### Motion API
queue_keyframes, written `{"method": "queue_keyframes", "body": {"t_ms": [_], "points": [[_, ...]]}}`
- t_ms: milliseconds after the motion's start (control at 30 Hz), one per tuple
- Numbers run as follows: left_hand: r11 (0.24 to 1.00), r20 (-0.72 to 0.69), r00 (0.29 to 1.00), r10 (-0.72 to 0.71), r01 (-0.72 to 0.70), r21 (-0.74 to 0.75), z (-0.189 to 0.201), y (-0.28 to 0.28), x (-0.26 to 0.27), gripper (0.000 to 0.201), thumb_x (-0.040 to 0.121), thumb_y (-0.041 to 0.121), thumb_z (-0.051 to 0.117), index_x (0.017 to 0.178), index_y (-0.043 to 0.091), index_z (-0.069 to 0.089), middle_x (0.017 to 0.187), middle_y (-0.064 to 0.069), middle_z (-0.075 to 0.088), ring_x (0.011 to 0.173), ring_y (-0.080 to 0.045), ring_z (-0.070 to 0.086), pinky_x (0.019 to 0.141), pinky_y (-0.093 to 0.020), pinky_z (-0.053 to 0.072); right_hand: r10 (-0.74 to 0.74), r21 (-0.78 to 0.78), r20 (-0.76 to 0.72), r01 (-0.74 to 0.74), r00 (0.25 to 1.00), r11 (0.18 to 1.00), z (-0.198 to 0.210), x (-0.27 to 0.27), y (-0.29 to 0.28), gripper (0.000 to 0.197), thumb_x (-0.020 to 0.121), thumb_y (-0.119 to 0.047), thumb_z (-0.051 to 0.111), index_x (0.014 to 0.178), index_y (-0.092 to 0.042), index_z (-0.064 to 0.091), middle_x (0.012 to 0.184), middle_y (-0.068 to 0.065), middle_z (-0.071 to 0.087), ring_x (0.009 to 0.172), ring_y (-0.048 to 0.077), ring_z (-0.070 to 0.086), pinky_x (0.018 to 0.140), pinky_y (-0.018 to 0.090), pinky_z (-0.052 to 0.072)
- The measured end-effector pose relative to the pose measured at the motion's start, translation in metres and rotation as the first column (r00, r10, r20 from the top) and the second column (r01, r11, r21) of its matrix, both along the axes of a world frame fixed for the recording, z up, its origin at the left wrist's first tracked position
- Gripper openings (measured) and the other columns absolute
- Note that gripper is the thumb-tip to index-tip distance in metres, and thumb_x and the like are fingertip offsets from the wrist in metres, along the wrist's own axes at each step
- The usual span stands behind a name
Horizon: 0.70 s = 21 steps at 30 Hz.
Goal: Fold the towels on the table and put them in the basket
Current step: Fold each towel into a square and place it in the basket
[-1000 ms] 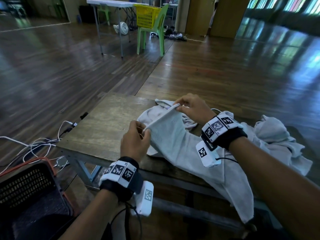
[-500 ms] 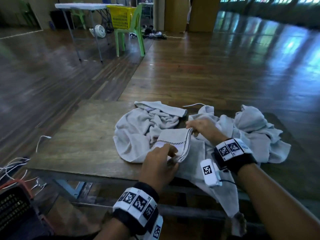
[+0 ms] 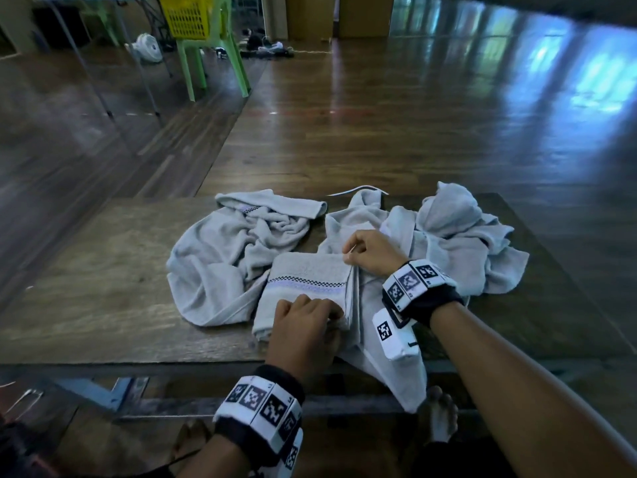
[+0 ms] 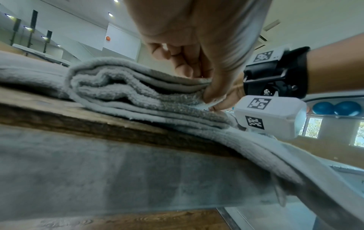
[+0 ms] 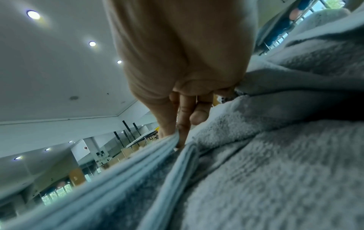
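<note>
A grey folded towel [image 3: 306, 281] with a checkered band lies on the wooden table [image 3: 103, 288] near its front edge. My left hand [image 3: 306, 326] pinches the towel's near right corner; the left wrist view shows thumb and fingers on the stacked layers of the folded towel [image 4: 138, 93]. My right hand [image 3: 368, 253] pinches the far right corner, its fingers [image 5: 183, 124] closed on the towel's hems. A crumpled towel [image 3: 224, 250] lies to the left, another crumpled towel [image 3: 465, 243] to the right. One towel [image 3: 396, 367] hangs over the table's front edge. No basket beside me is in view.
A green chair [image 3: 213, 63] carrying a yellow basket [image 3: 188, 15] stands far back on the wooden floor, beside a folding table's legs [image 3: 89, 74] and a small fan [image 3: 146, 46]. Bare feet [image 3: 441, 415] show under the table. White cables [image 3: 20, 398] lie at lower left.
The towel held up and stretched between both hands has been folded over and laid flat on the table. Both hands moved down onto its right corners. The head view shifted right; the dark basket left view.
</note>
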State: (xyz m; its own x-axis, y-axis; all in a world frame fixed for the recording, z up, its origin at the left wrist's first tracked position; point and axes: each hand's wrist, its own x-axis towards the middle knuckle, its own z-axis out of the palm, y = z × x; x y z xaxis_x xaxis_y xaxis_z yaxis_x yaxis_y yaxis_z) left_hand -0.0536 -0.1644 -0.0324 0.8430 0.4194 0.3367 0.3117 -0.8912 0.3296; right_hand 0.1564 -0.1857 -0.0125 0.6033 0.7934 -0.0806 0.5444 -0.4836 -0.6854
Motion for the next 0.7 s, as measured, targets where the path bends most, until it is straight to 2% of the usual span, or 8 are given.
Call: {"method": "queue_keyframes", "body": {"t_ms": [67, 200, 300, 367, 467, 533, 600, 700], "points": [[1.000, 0.024, 1.000, -0.007, 0.007, 0.016, 0.000, -0.001, 0.001, 0.020, 0.062, 0.026, 0.063, 0.082, 0.027, 0.062, 0.077, 0.012, 0.068, 0.071, -0.016, 0.059, 0.066, -0.028, 0.033, -0.020, -0.015, 0.071, 0.021, 0.997, 1.000, 0.002, 0.000, -0.001, 0.018, 0.076, -0.024, 0.071, 0.068, -0.031, 0.057, 0.070, -0.017, 0.060, 0.078, 0.007, 0.058, 0.090, 0.035, 0.042], [1.000, 0.040, 0.999, 0.010, -0.011, 0.021, 0.004, -0.005, 0.002, 0.021, 0.061, 0.026, 0.061, 0.082, 0.028, 0.061, 0.075, 0.013, 0.067, 0.069, -0.014, 0.058, 0.066, -0.027, 0.032, -0.034, -0.006, 0.133, 0.036, 0.991, 0.999, 0.006, 0.005, -0.003, 0.016, 0.076, -0.028, 0.071, 0.067, -0.032, 0.058, 0.077, -0.014, 0.065, 0.086, 0.009, 0.061, 0.095, 0.041, 0.036], [1.000, -0.011, 1.000, -0.011, 0.011, 0.018, -0.005, -0.009, 0.002, 0.021, 0.060, 0.028, 0.062, 0.081, 0.028, 0.060, 0.074, 0.013, 0.066, 0.069, -0.014, 0.058, 0.068, -0.027, 0.029, -0.014, -0.053, 0.207, 0.025, 0.978, 0.998, 0.001, 0.002, -0.009, 0.009, 0.078, -0.030, 0.069, 0.076, -0.028, 0.061, 0.079, -0.013, 0.066, 0.088, 0.009, 0.060, 0.089, 0.036, 0.029], [0.999, -0.079, 0.996, -0.045, 0.046, 0.006, -0.009, -0.013, 0.001, 0.019, 0.062, 0.028, 0.062, 0.081, 0.029, 0.060, 0.074, 0.012, 0.066, 0.071, -0.015, 0.058, 0.069, -0.028, 0.028, 0.012, -0.079, 0.260, 0.009, 0.966, 0.997, -0.005, -0.002, -0.013, 0.009, 0.078, -0.032, 0.069, 0.077, -0.028, 0.062, 0.078, -0.013, 0.066, 0.087, 0.009, 0.059, 0.092, 0.038, 0.029], [0.994, -0.137, 0.988, -0.065, 0.052, -0.095, 0.001, -0.009, 0.002, 0.018, 0.073, 0.033, 0.055, 0.088, 0.029, 0.063, 0.083, 0.011, 0.067, 0.082, -0.013, 0.055, 0.077, -0.031, 0.033, 0.006, -0.074, 0.364, 0.022, 0.931, 0.997, -0.003, -0.006, -0.016, 0.008, 0.079, -0.034, 0.068, 0.077, -0.028, 0.062, 0.078, -0.012, 0.064, 0.090, 0.012, 0.058, 0.092, 0.040, 0.031], [0.982, -0.116, 0.992, -0.052, 0.030, -0.186, 0.013, 0.004, 0.003, 0.029, 0.075, 0.042, 0.045, 0.091, 0.028, 0.064, 0.087, 0.009, 0.068, 0.087, -0.015, 0.057, 0.085, -0.035, 0.039, -0.028, -0.017, 0.427, 0.039, 0.904, 0.999, 0.006, -0.009, -0.019, 0.007, 0.082, -0.034, 0.064, 0.079, -0.028, 0.063, 0.083, -0.009, 0.066, 0.092, 0.014, 0.056, 0.092, 0.041, 0.033], [0.989, -0.088, 0.996, 0.006, -0.019, -0.146, 0.024, 0.027, 0.004, 0.032, 0.079, 0.043, 0.043, 0.097, 0.027, 0.065, 0.095, 0.007, 0.069, 0.095, -0.019, 0.059, 0.090, -0.039, 0.040, -0.010, -0.019, 0.434, 0.020, 0.901, 1.000, 0.014, -0.014, -0.027, 0.011, 0.086, -0.036, 0.058, 0.082, -0.028, 0.063, 0.086, -0.006, 0.067, 0.091, 0.015, 0.057, 0.093, 0.041, 0.033], [0.993, -0.245, 0.962, 0.117, -0.116, 0.015, 0.032, 0.063, 0.003, 0.025, 0.087, 0.032, 0.048, 0.109, 0.029, 0.061, 0.114, 0.008, 0.063, 0.112, -0.017, 0.050, 0.095, -0.037, 0.026, 0.091, -0.159, 0.422, -0.025, 0.902, 0.987, 0.018, -0.026, -0.047, 0.024, 0.089, -0.043, 0.051, 0.082, -0.024, 0.065, 0.084, -0.007, 0.068, 0.086, 0.014, 0.060, 0.098, 0.042, 0.029]]}}
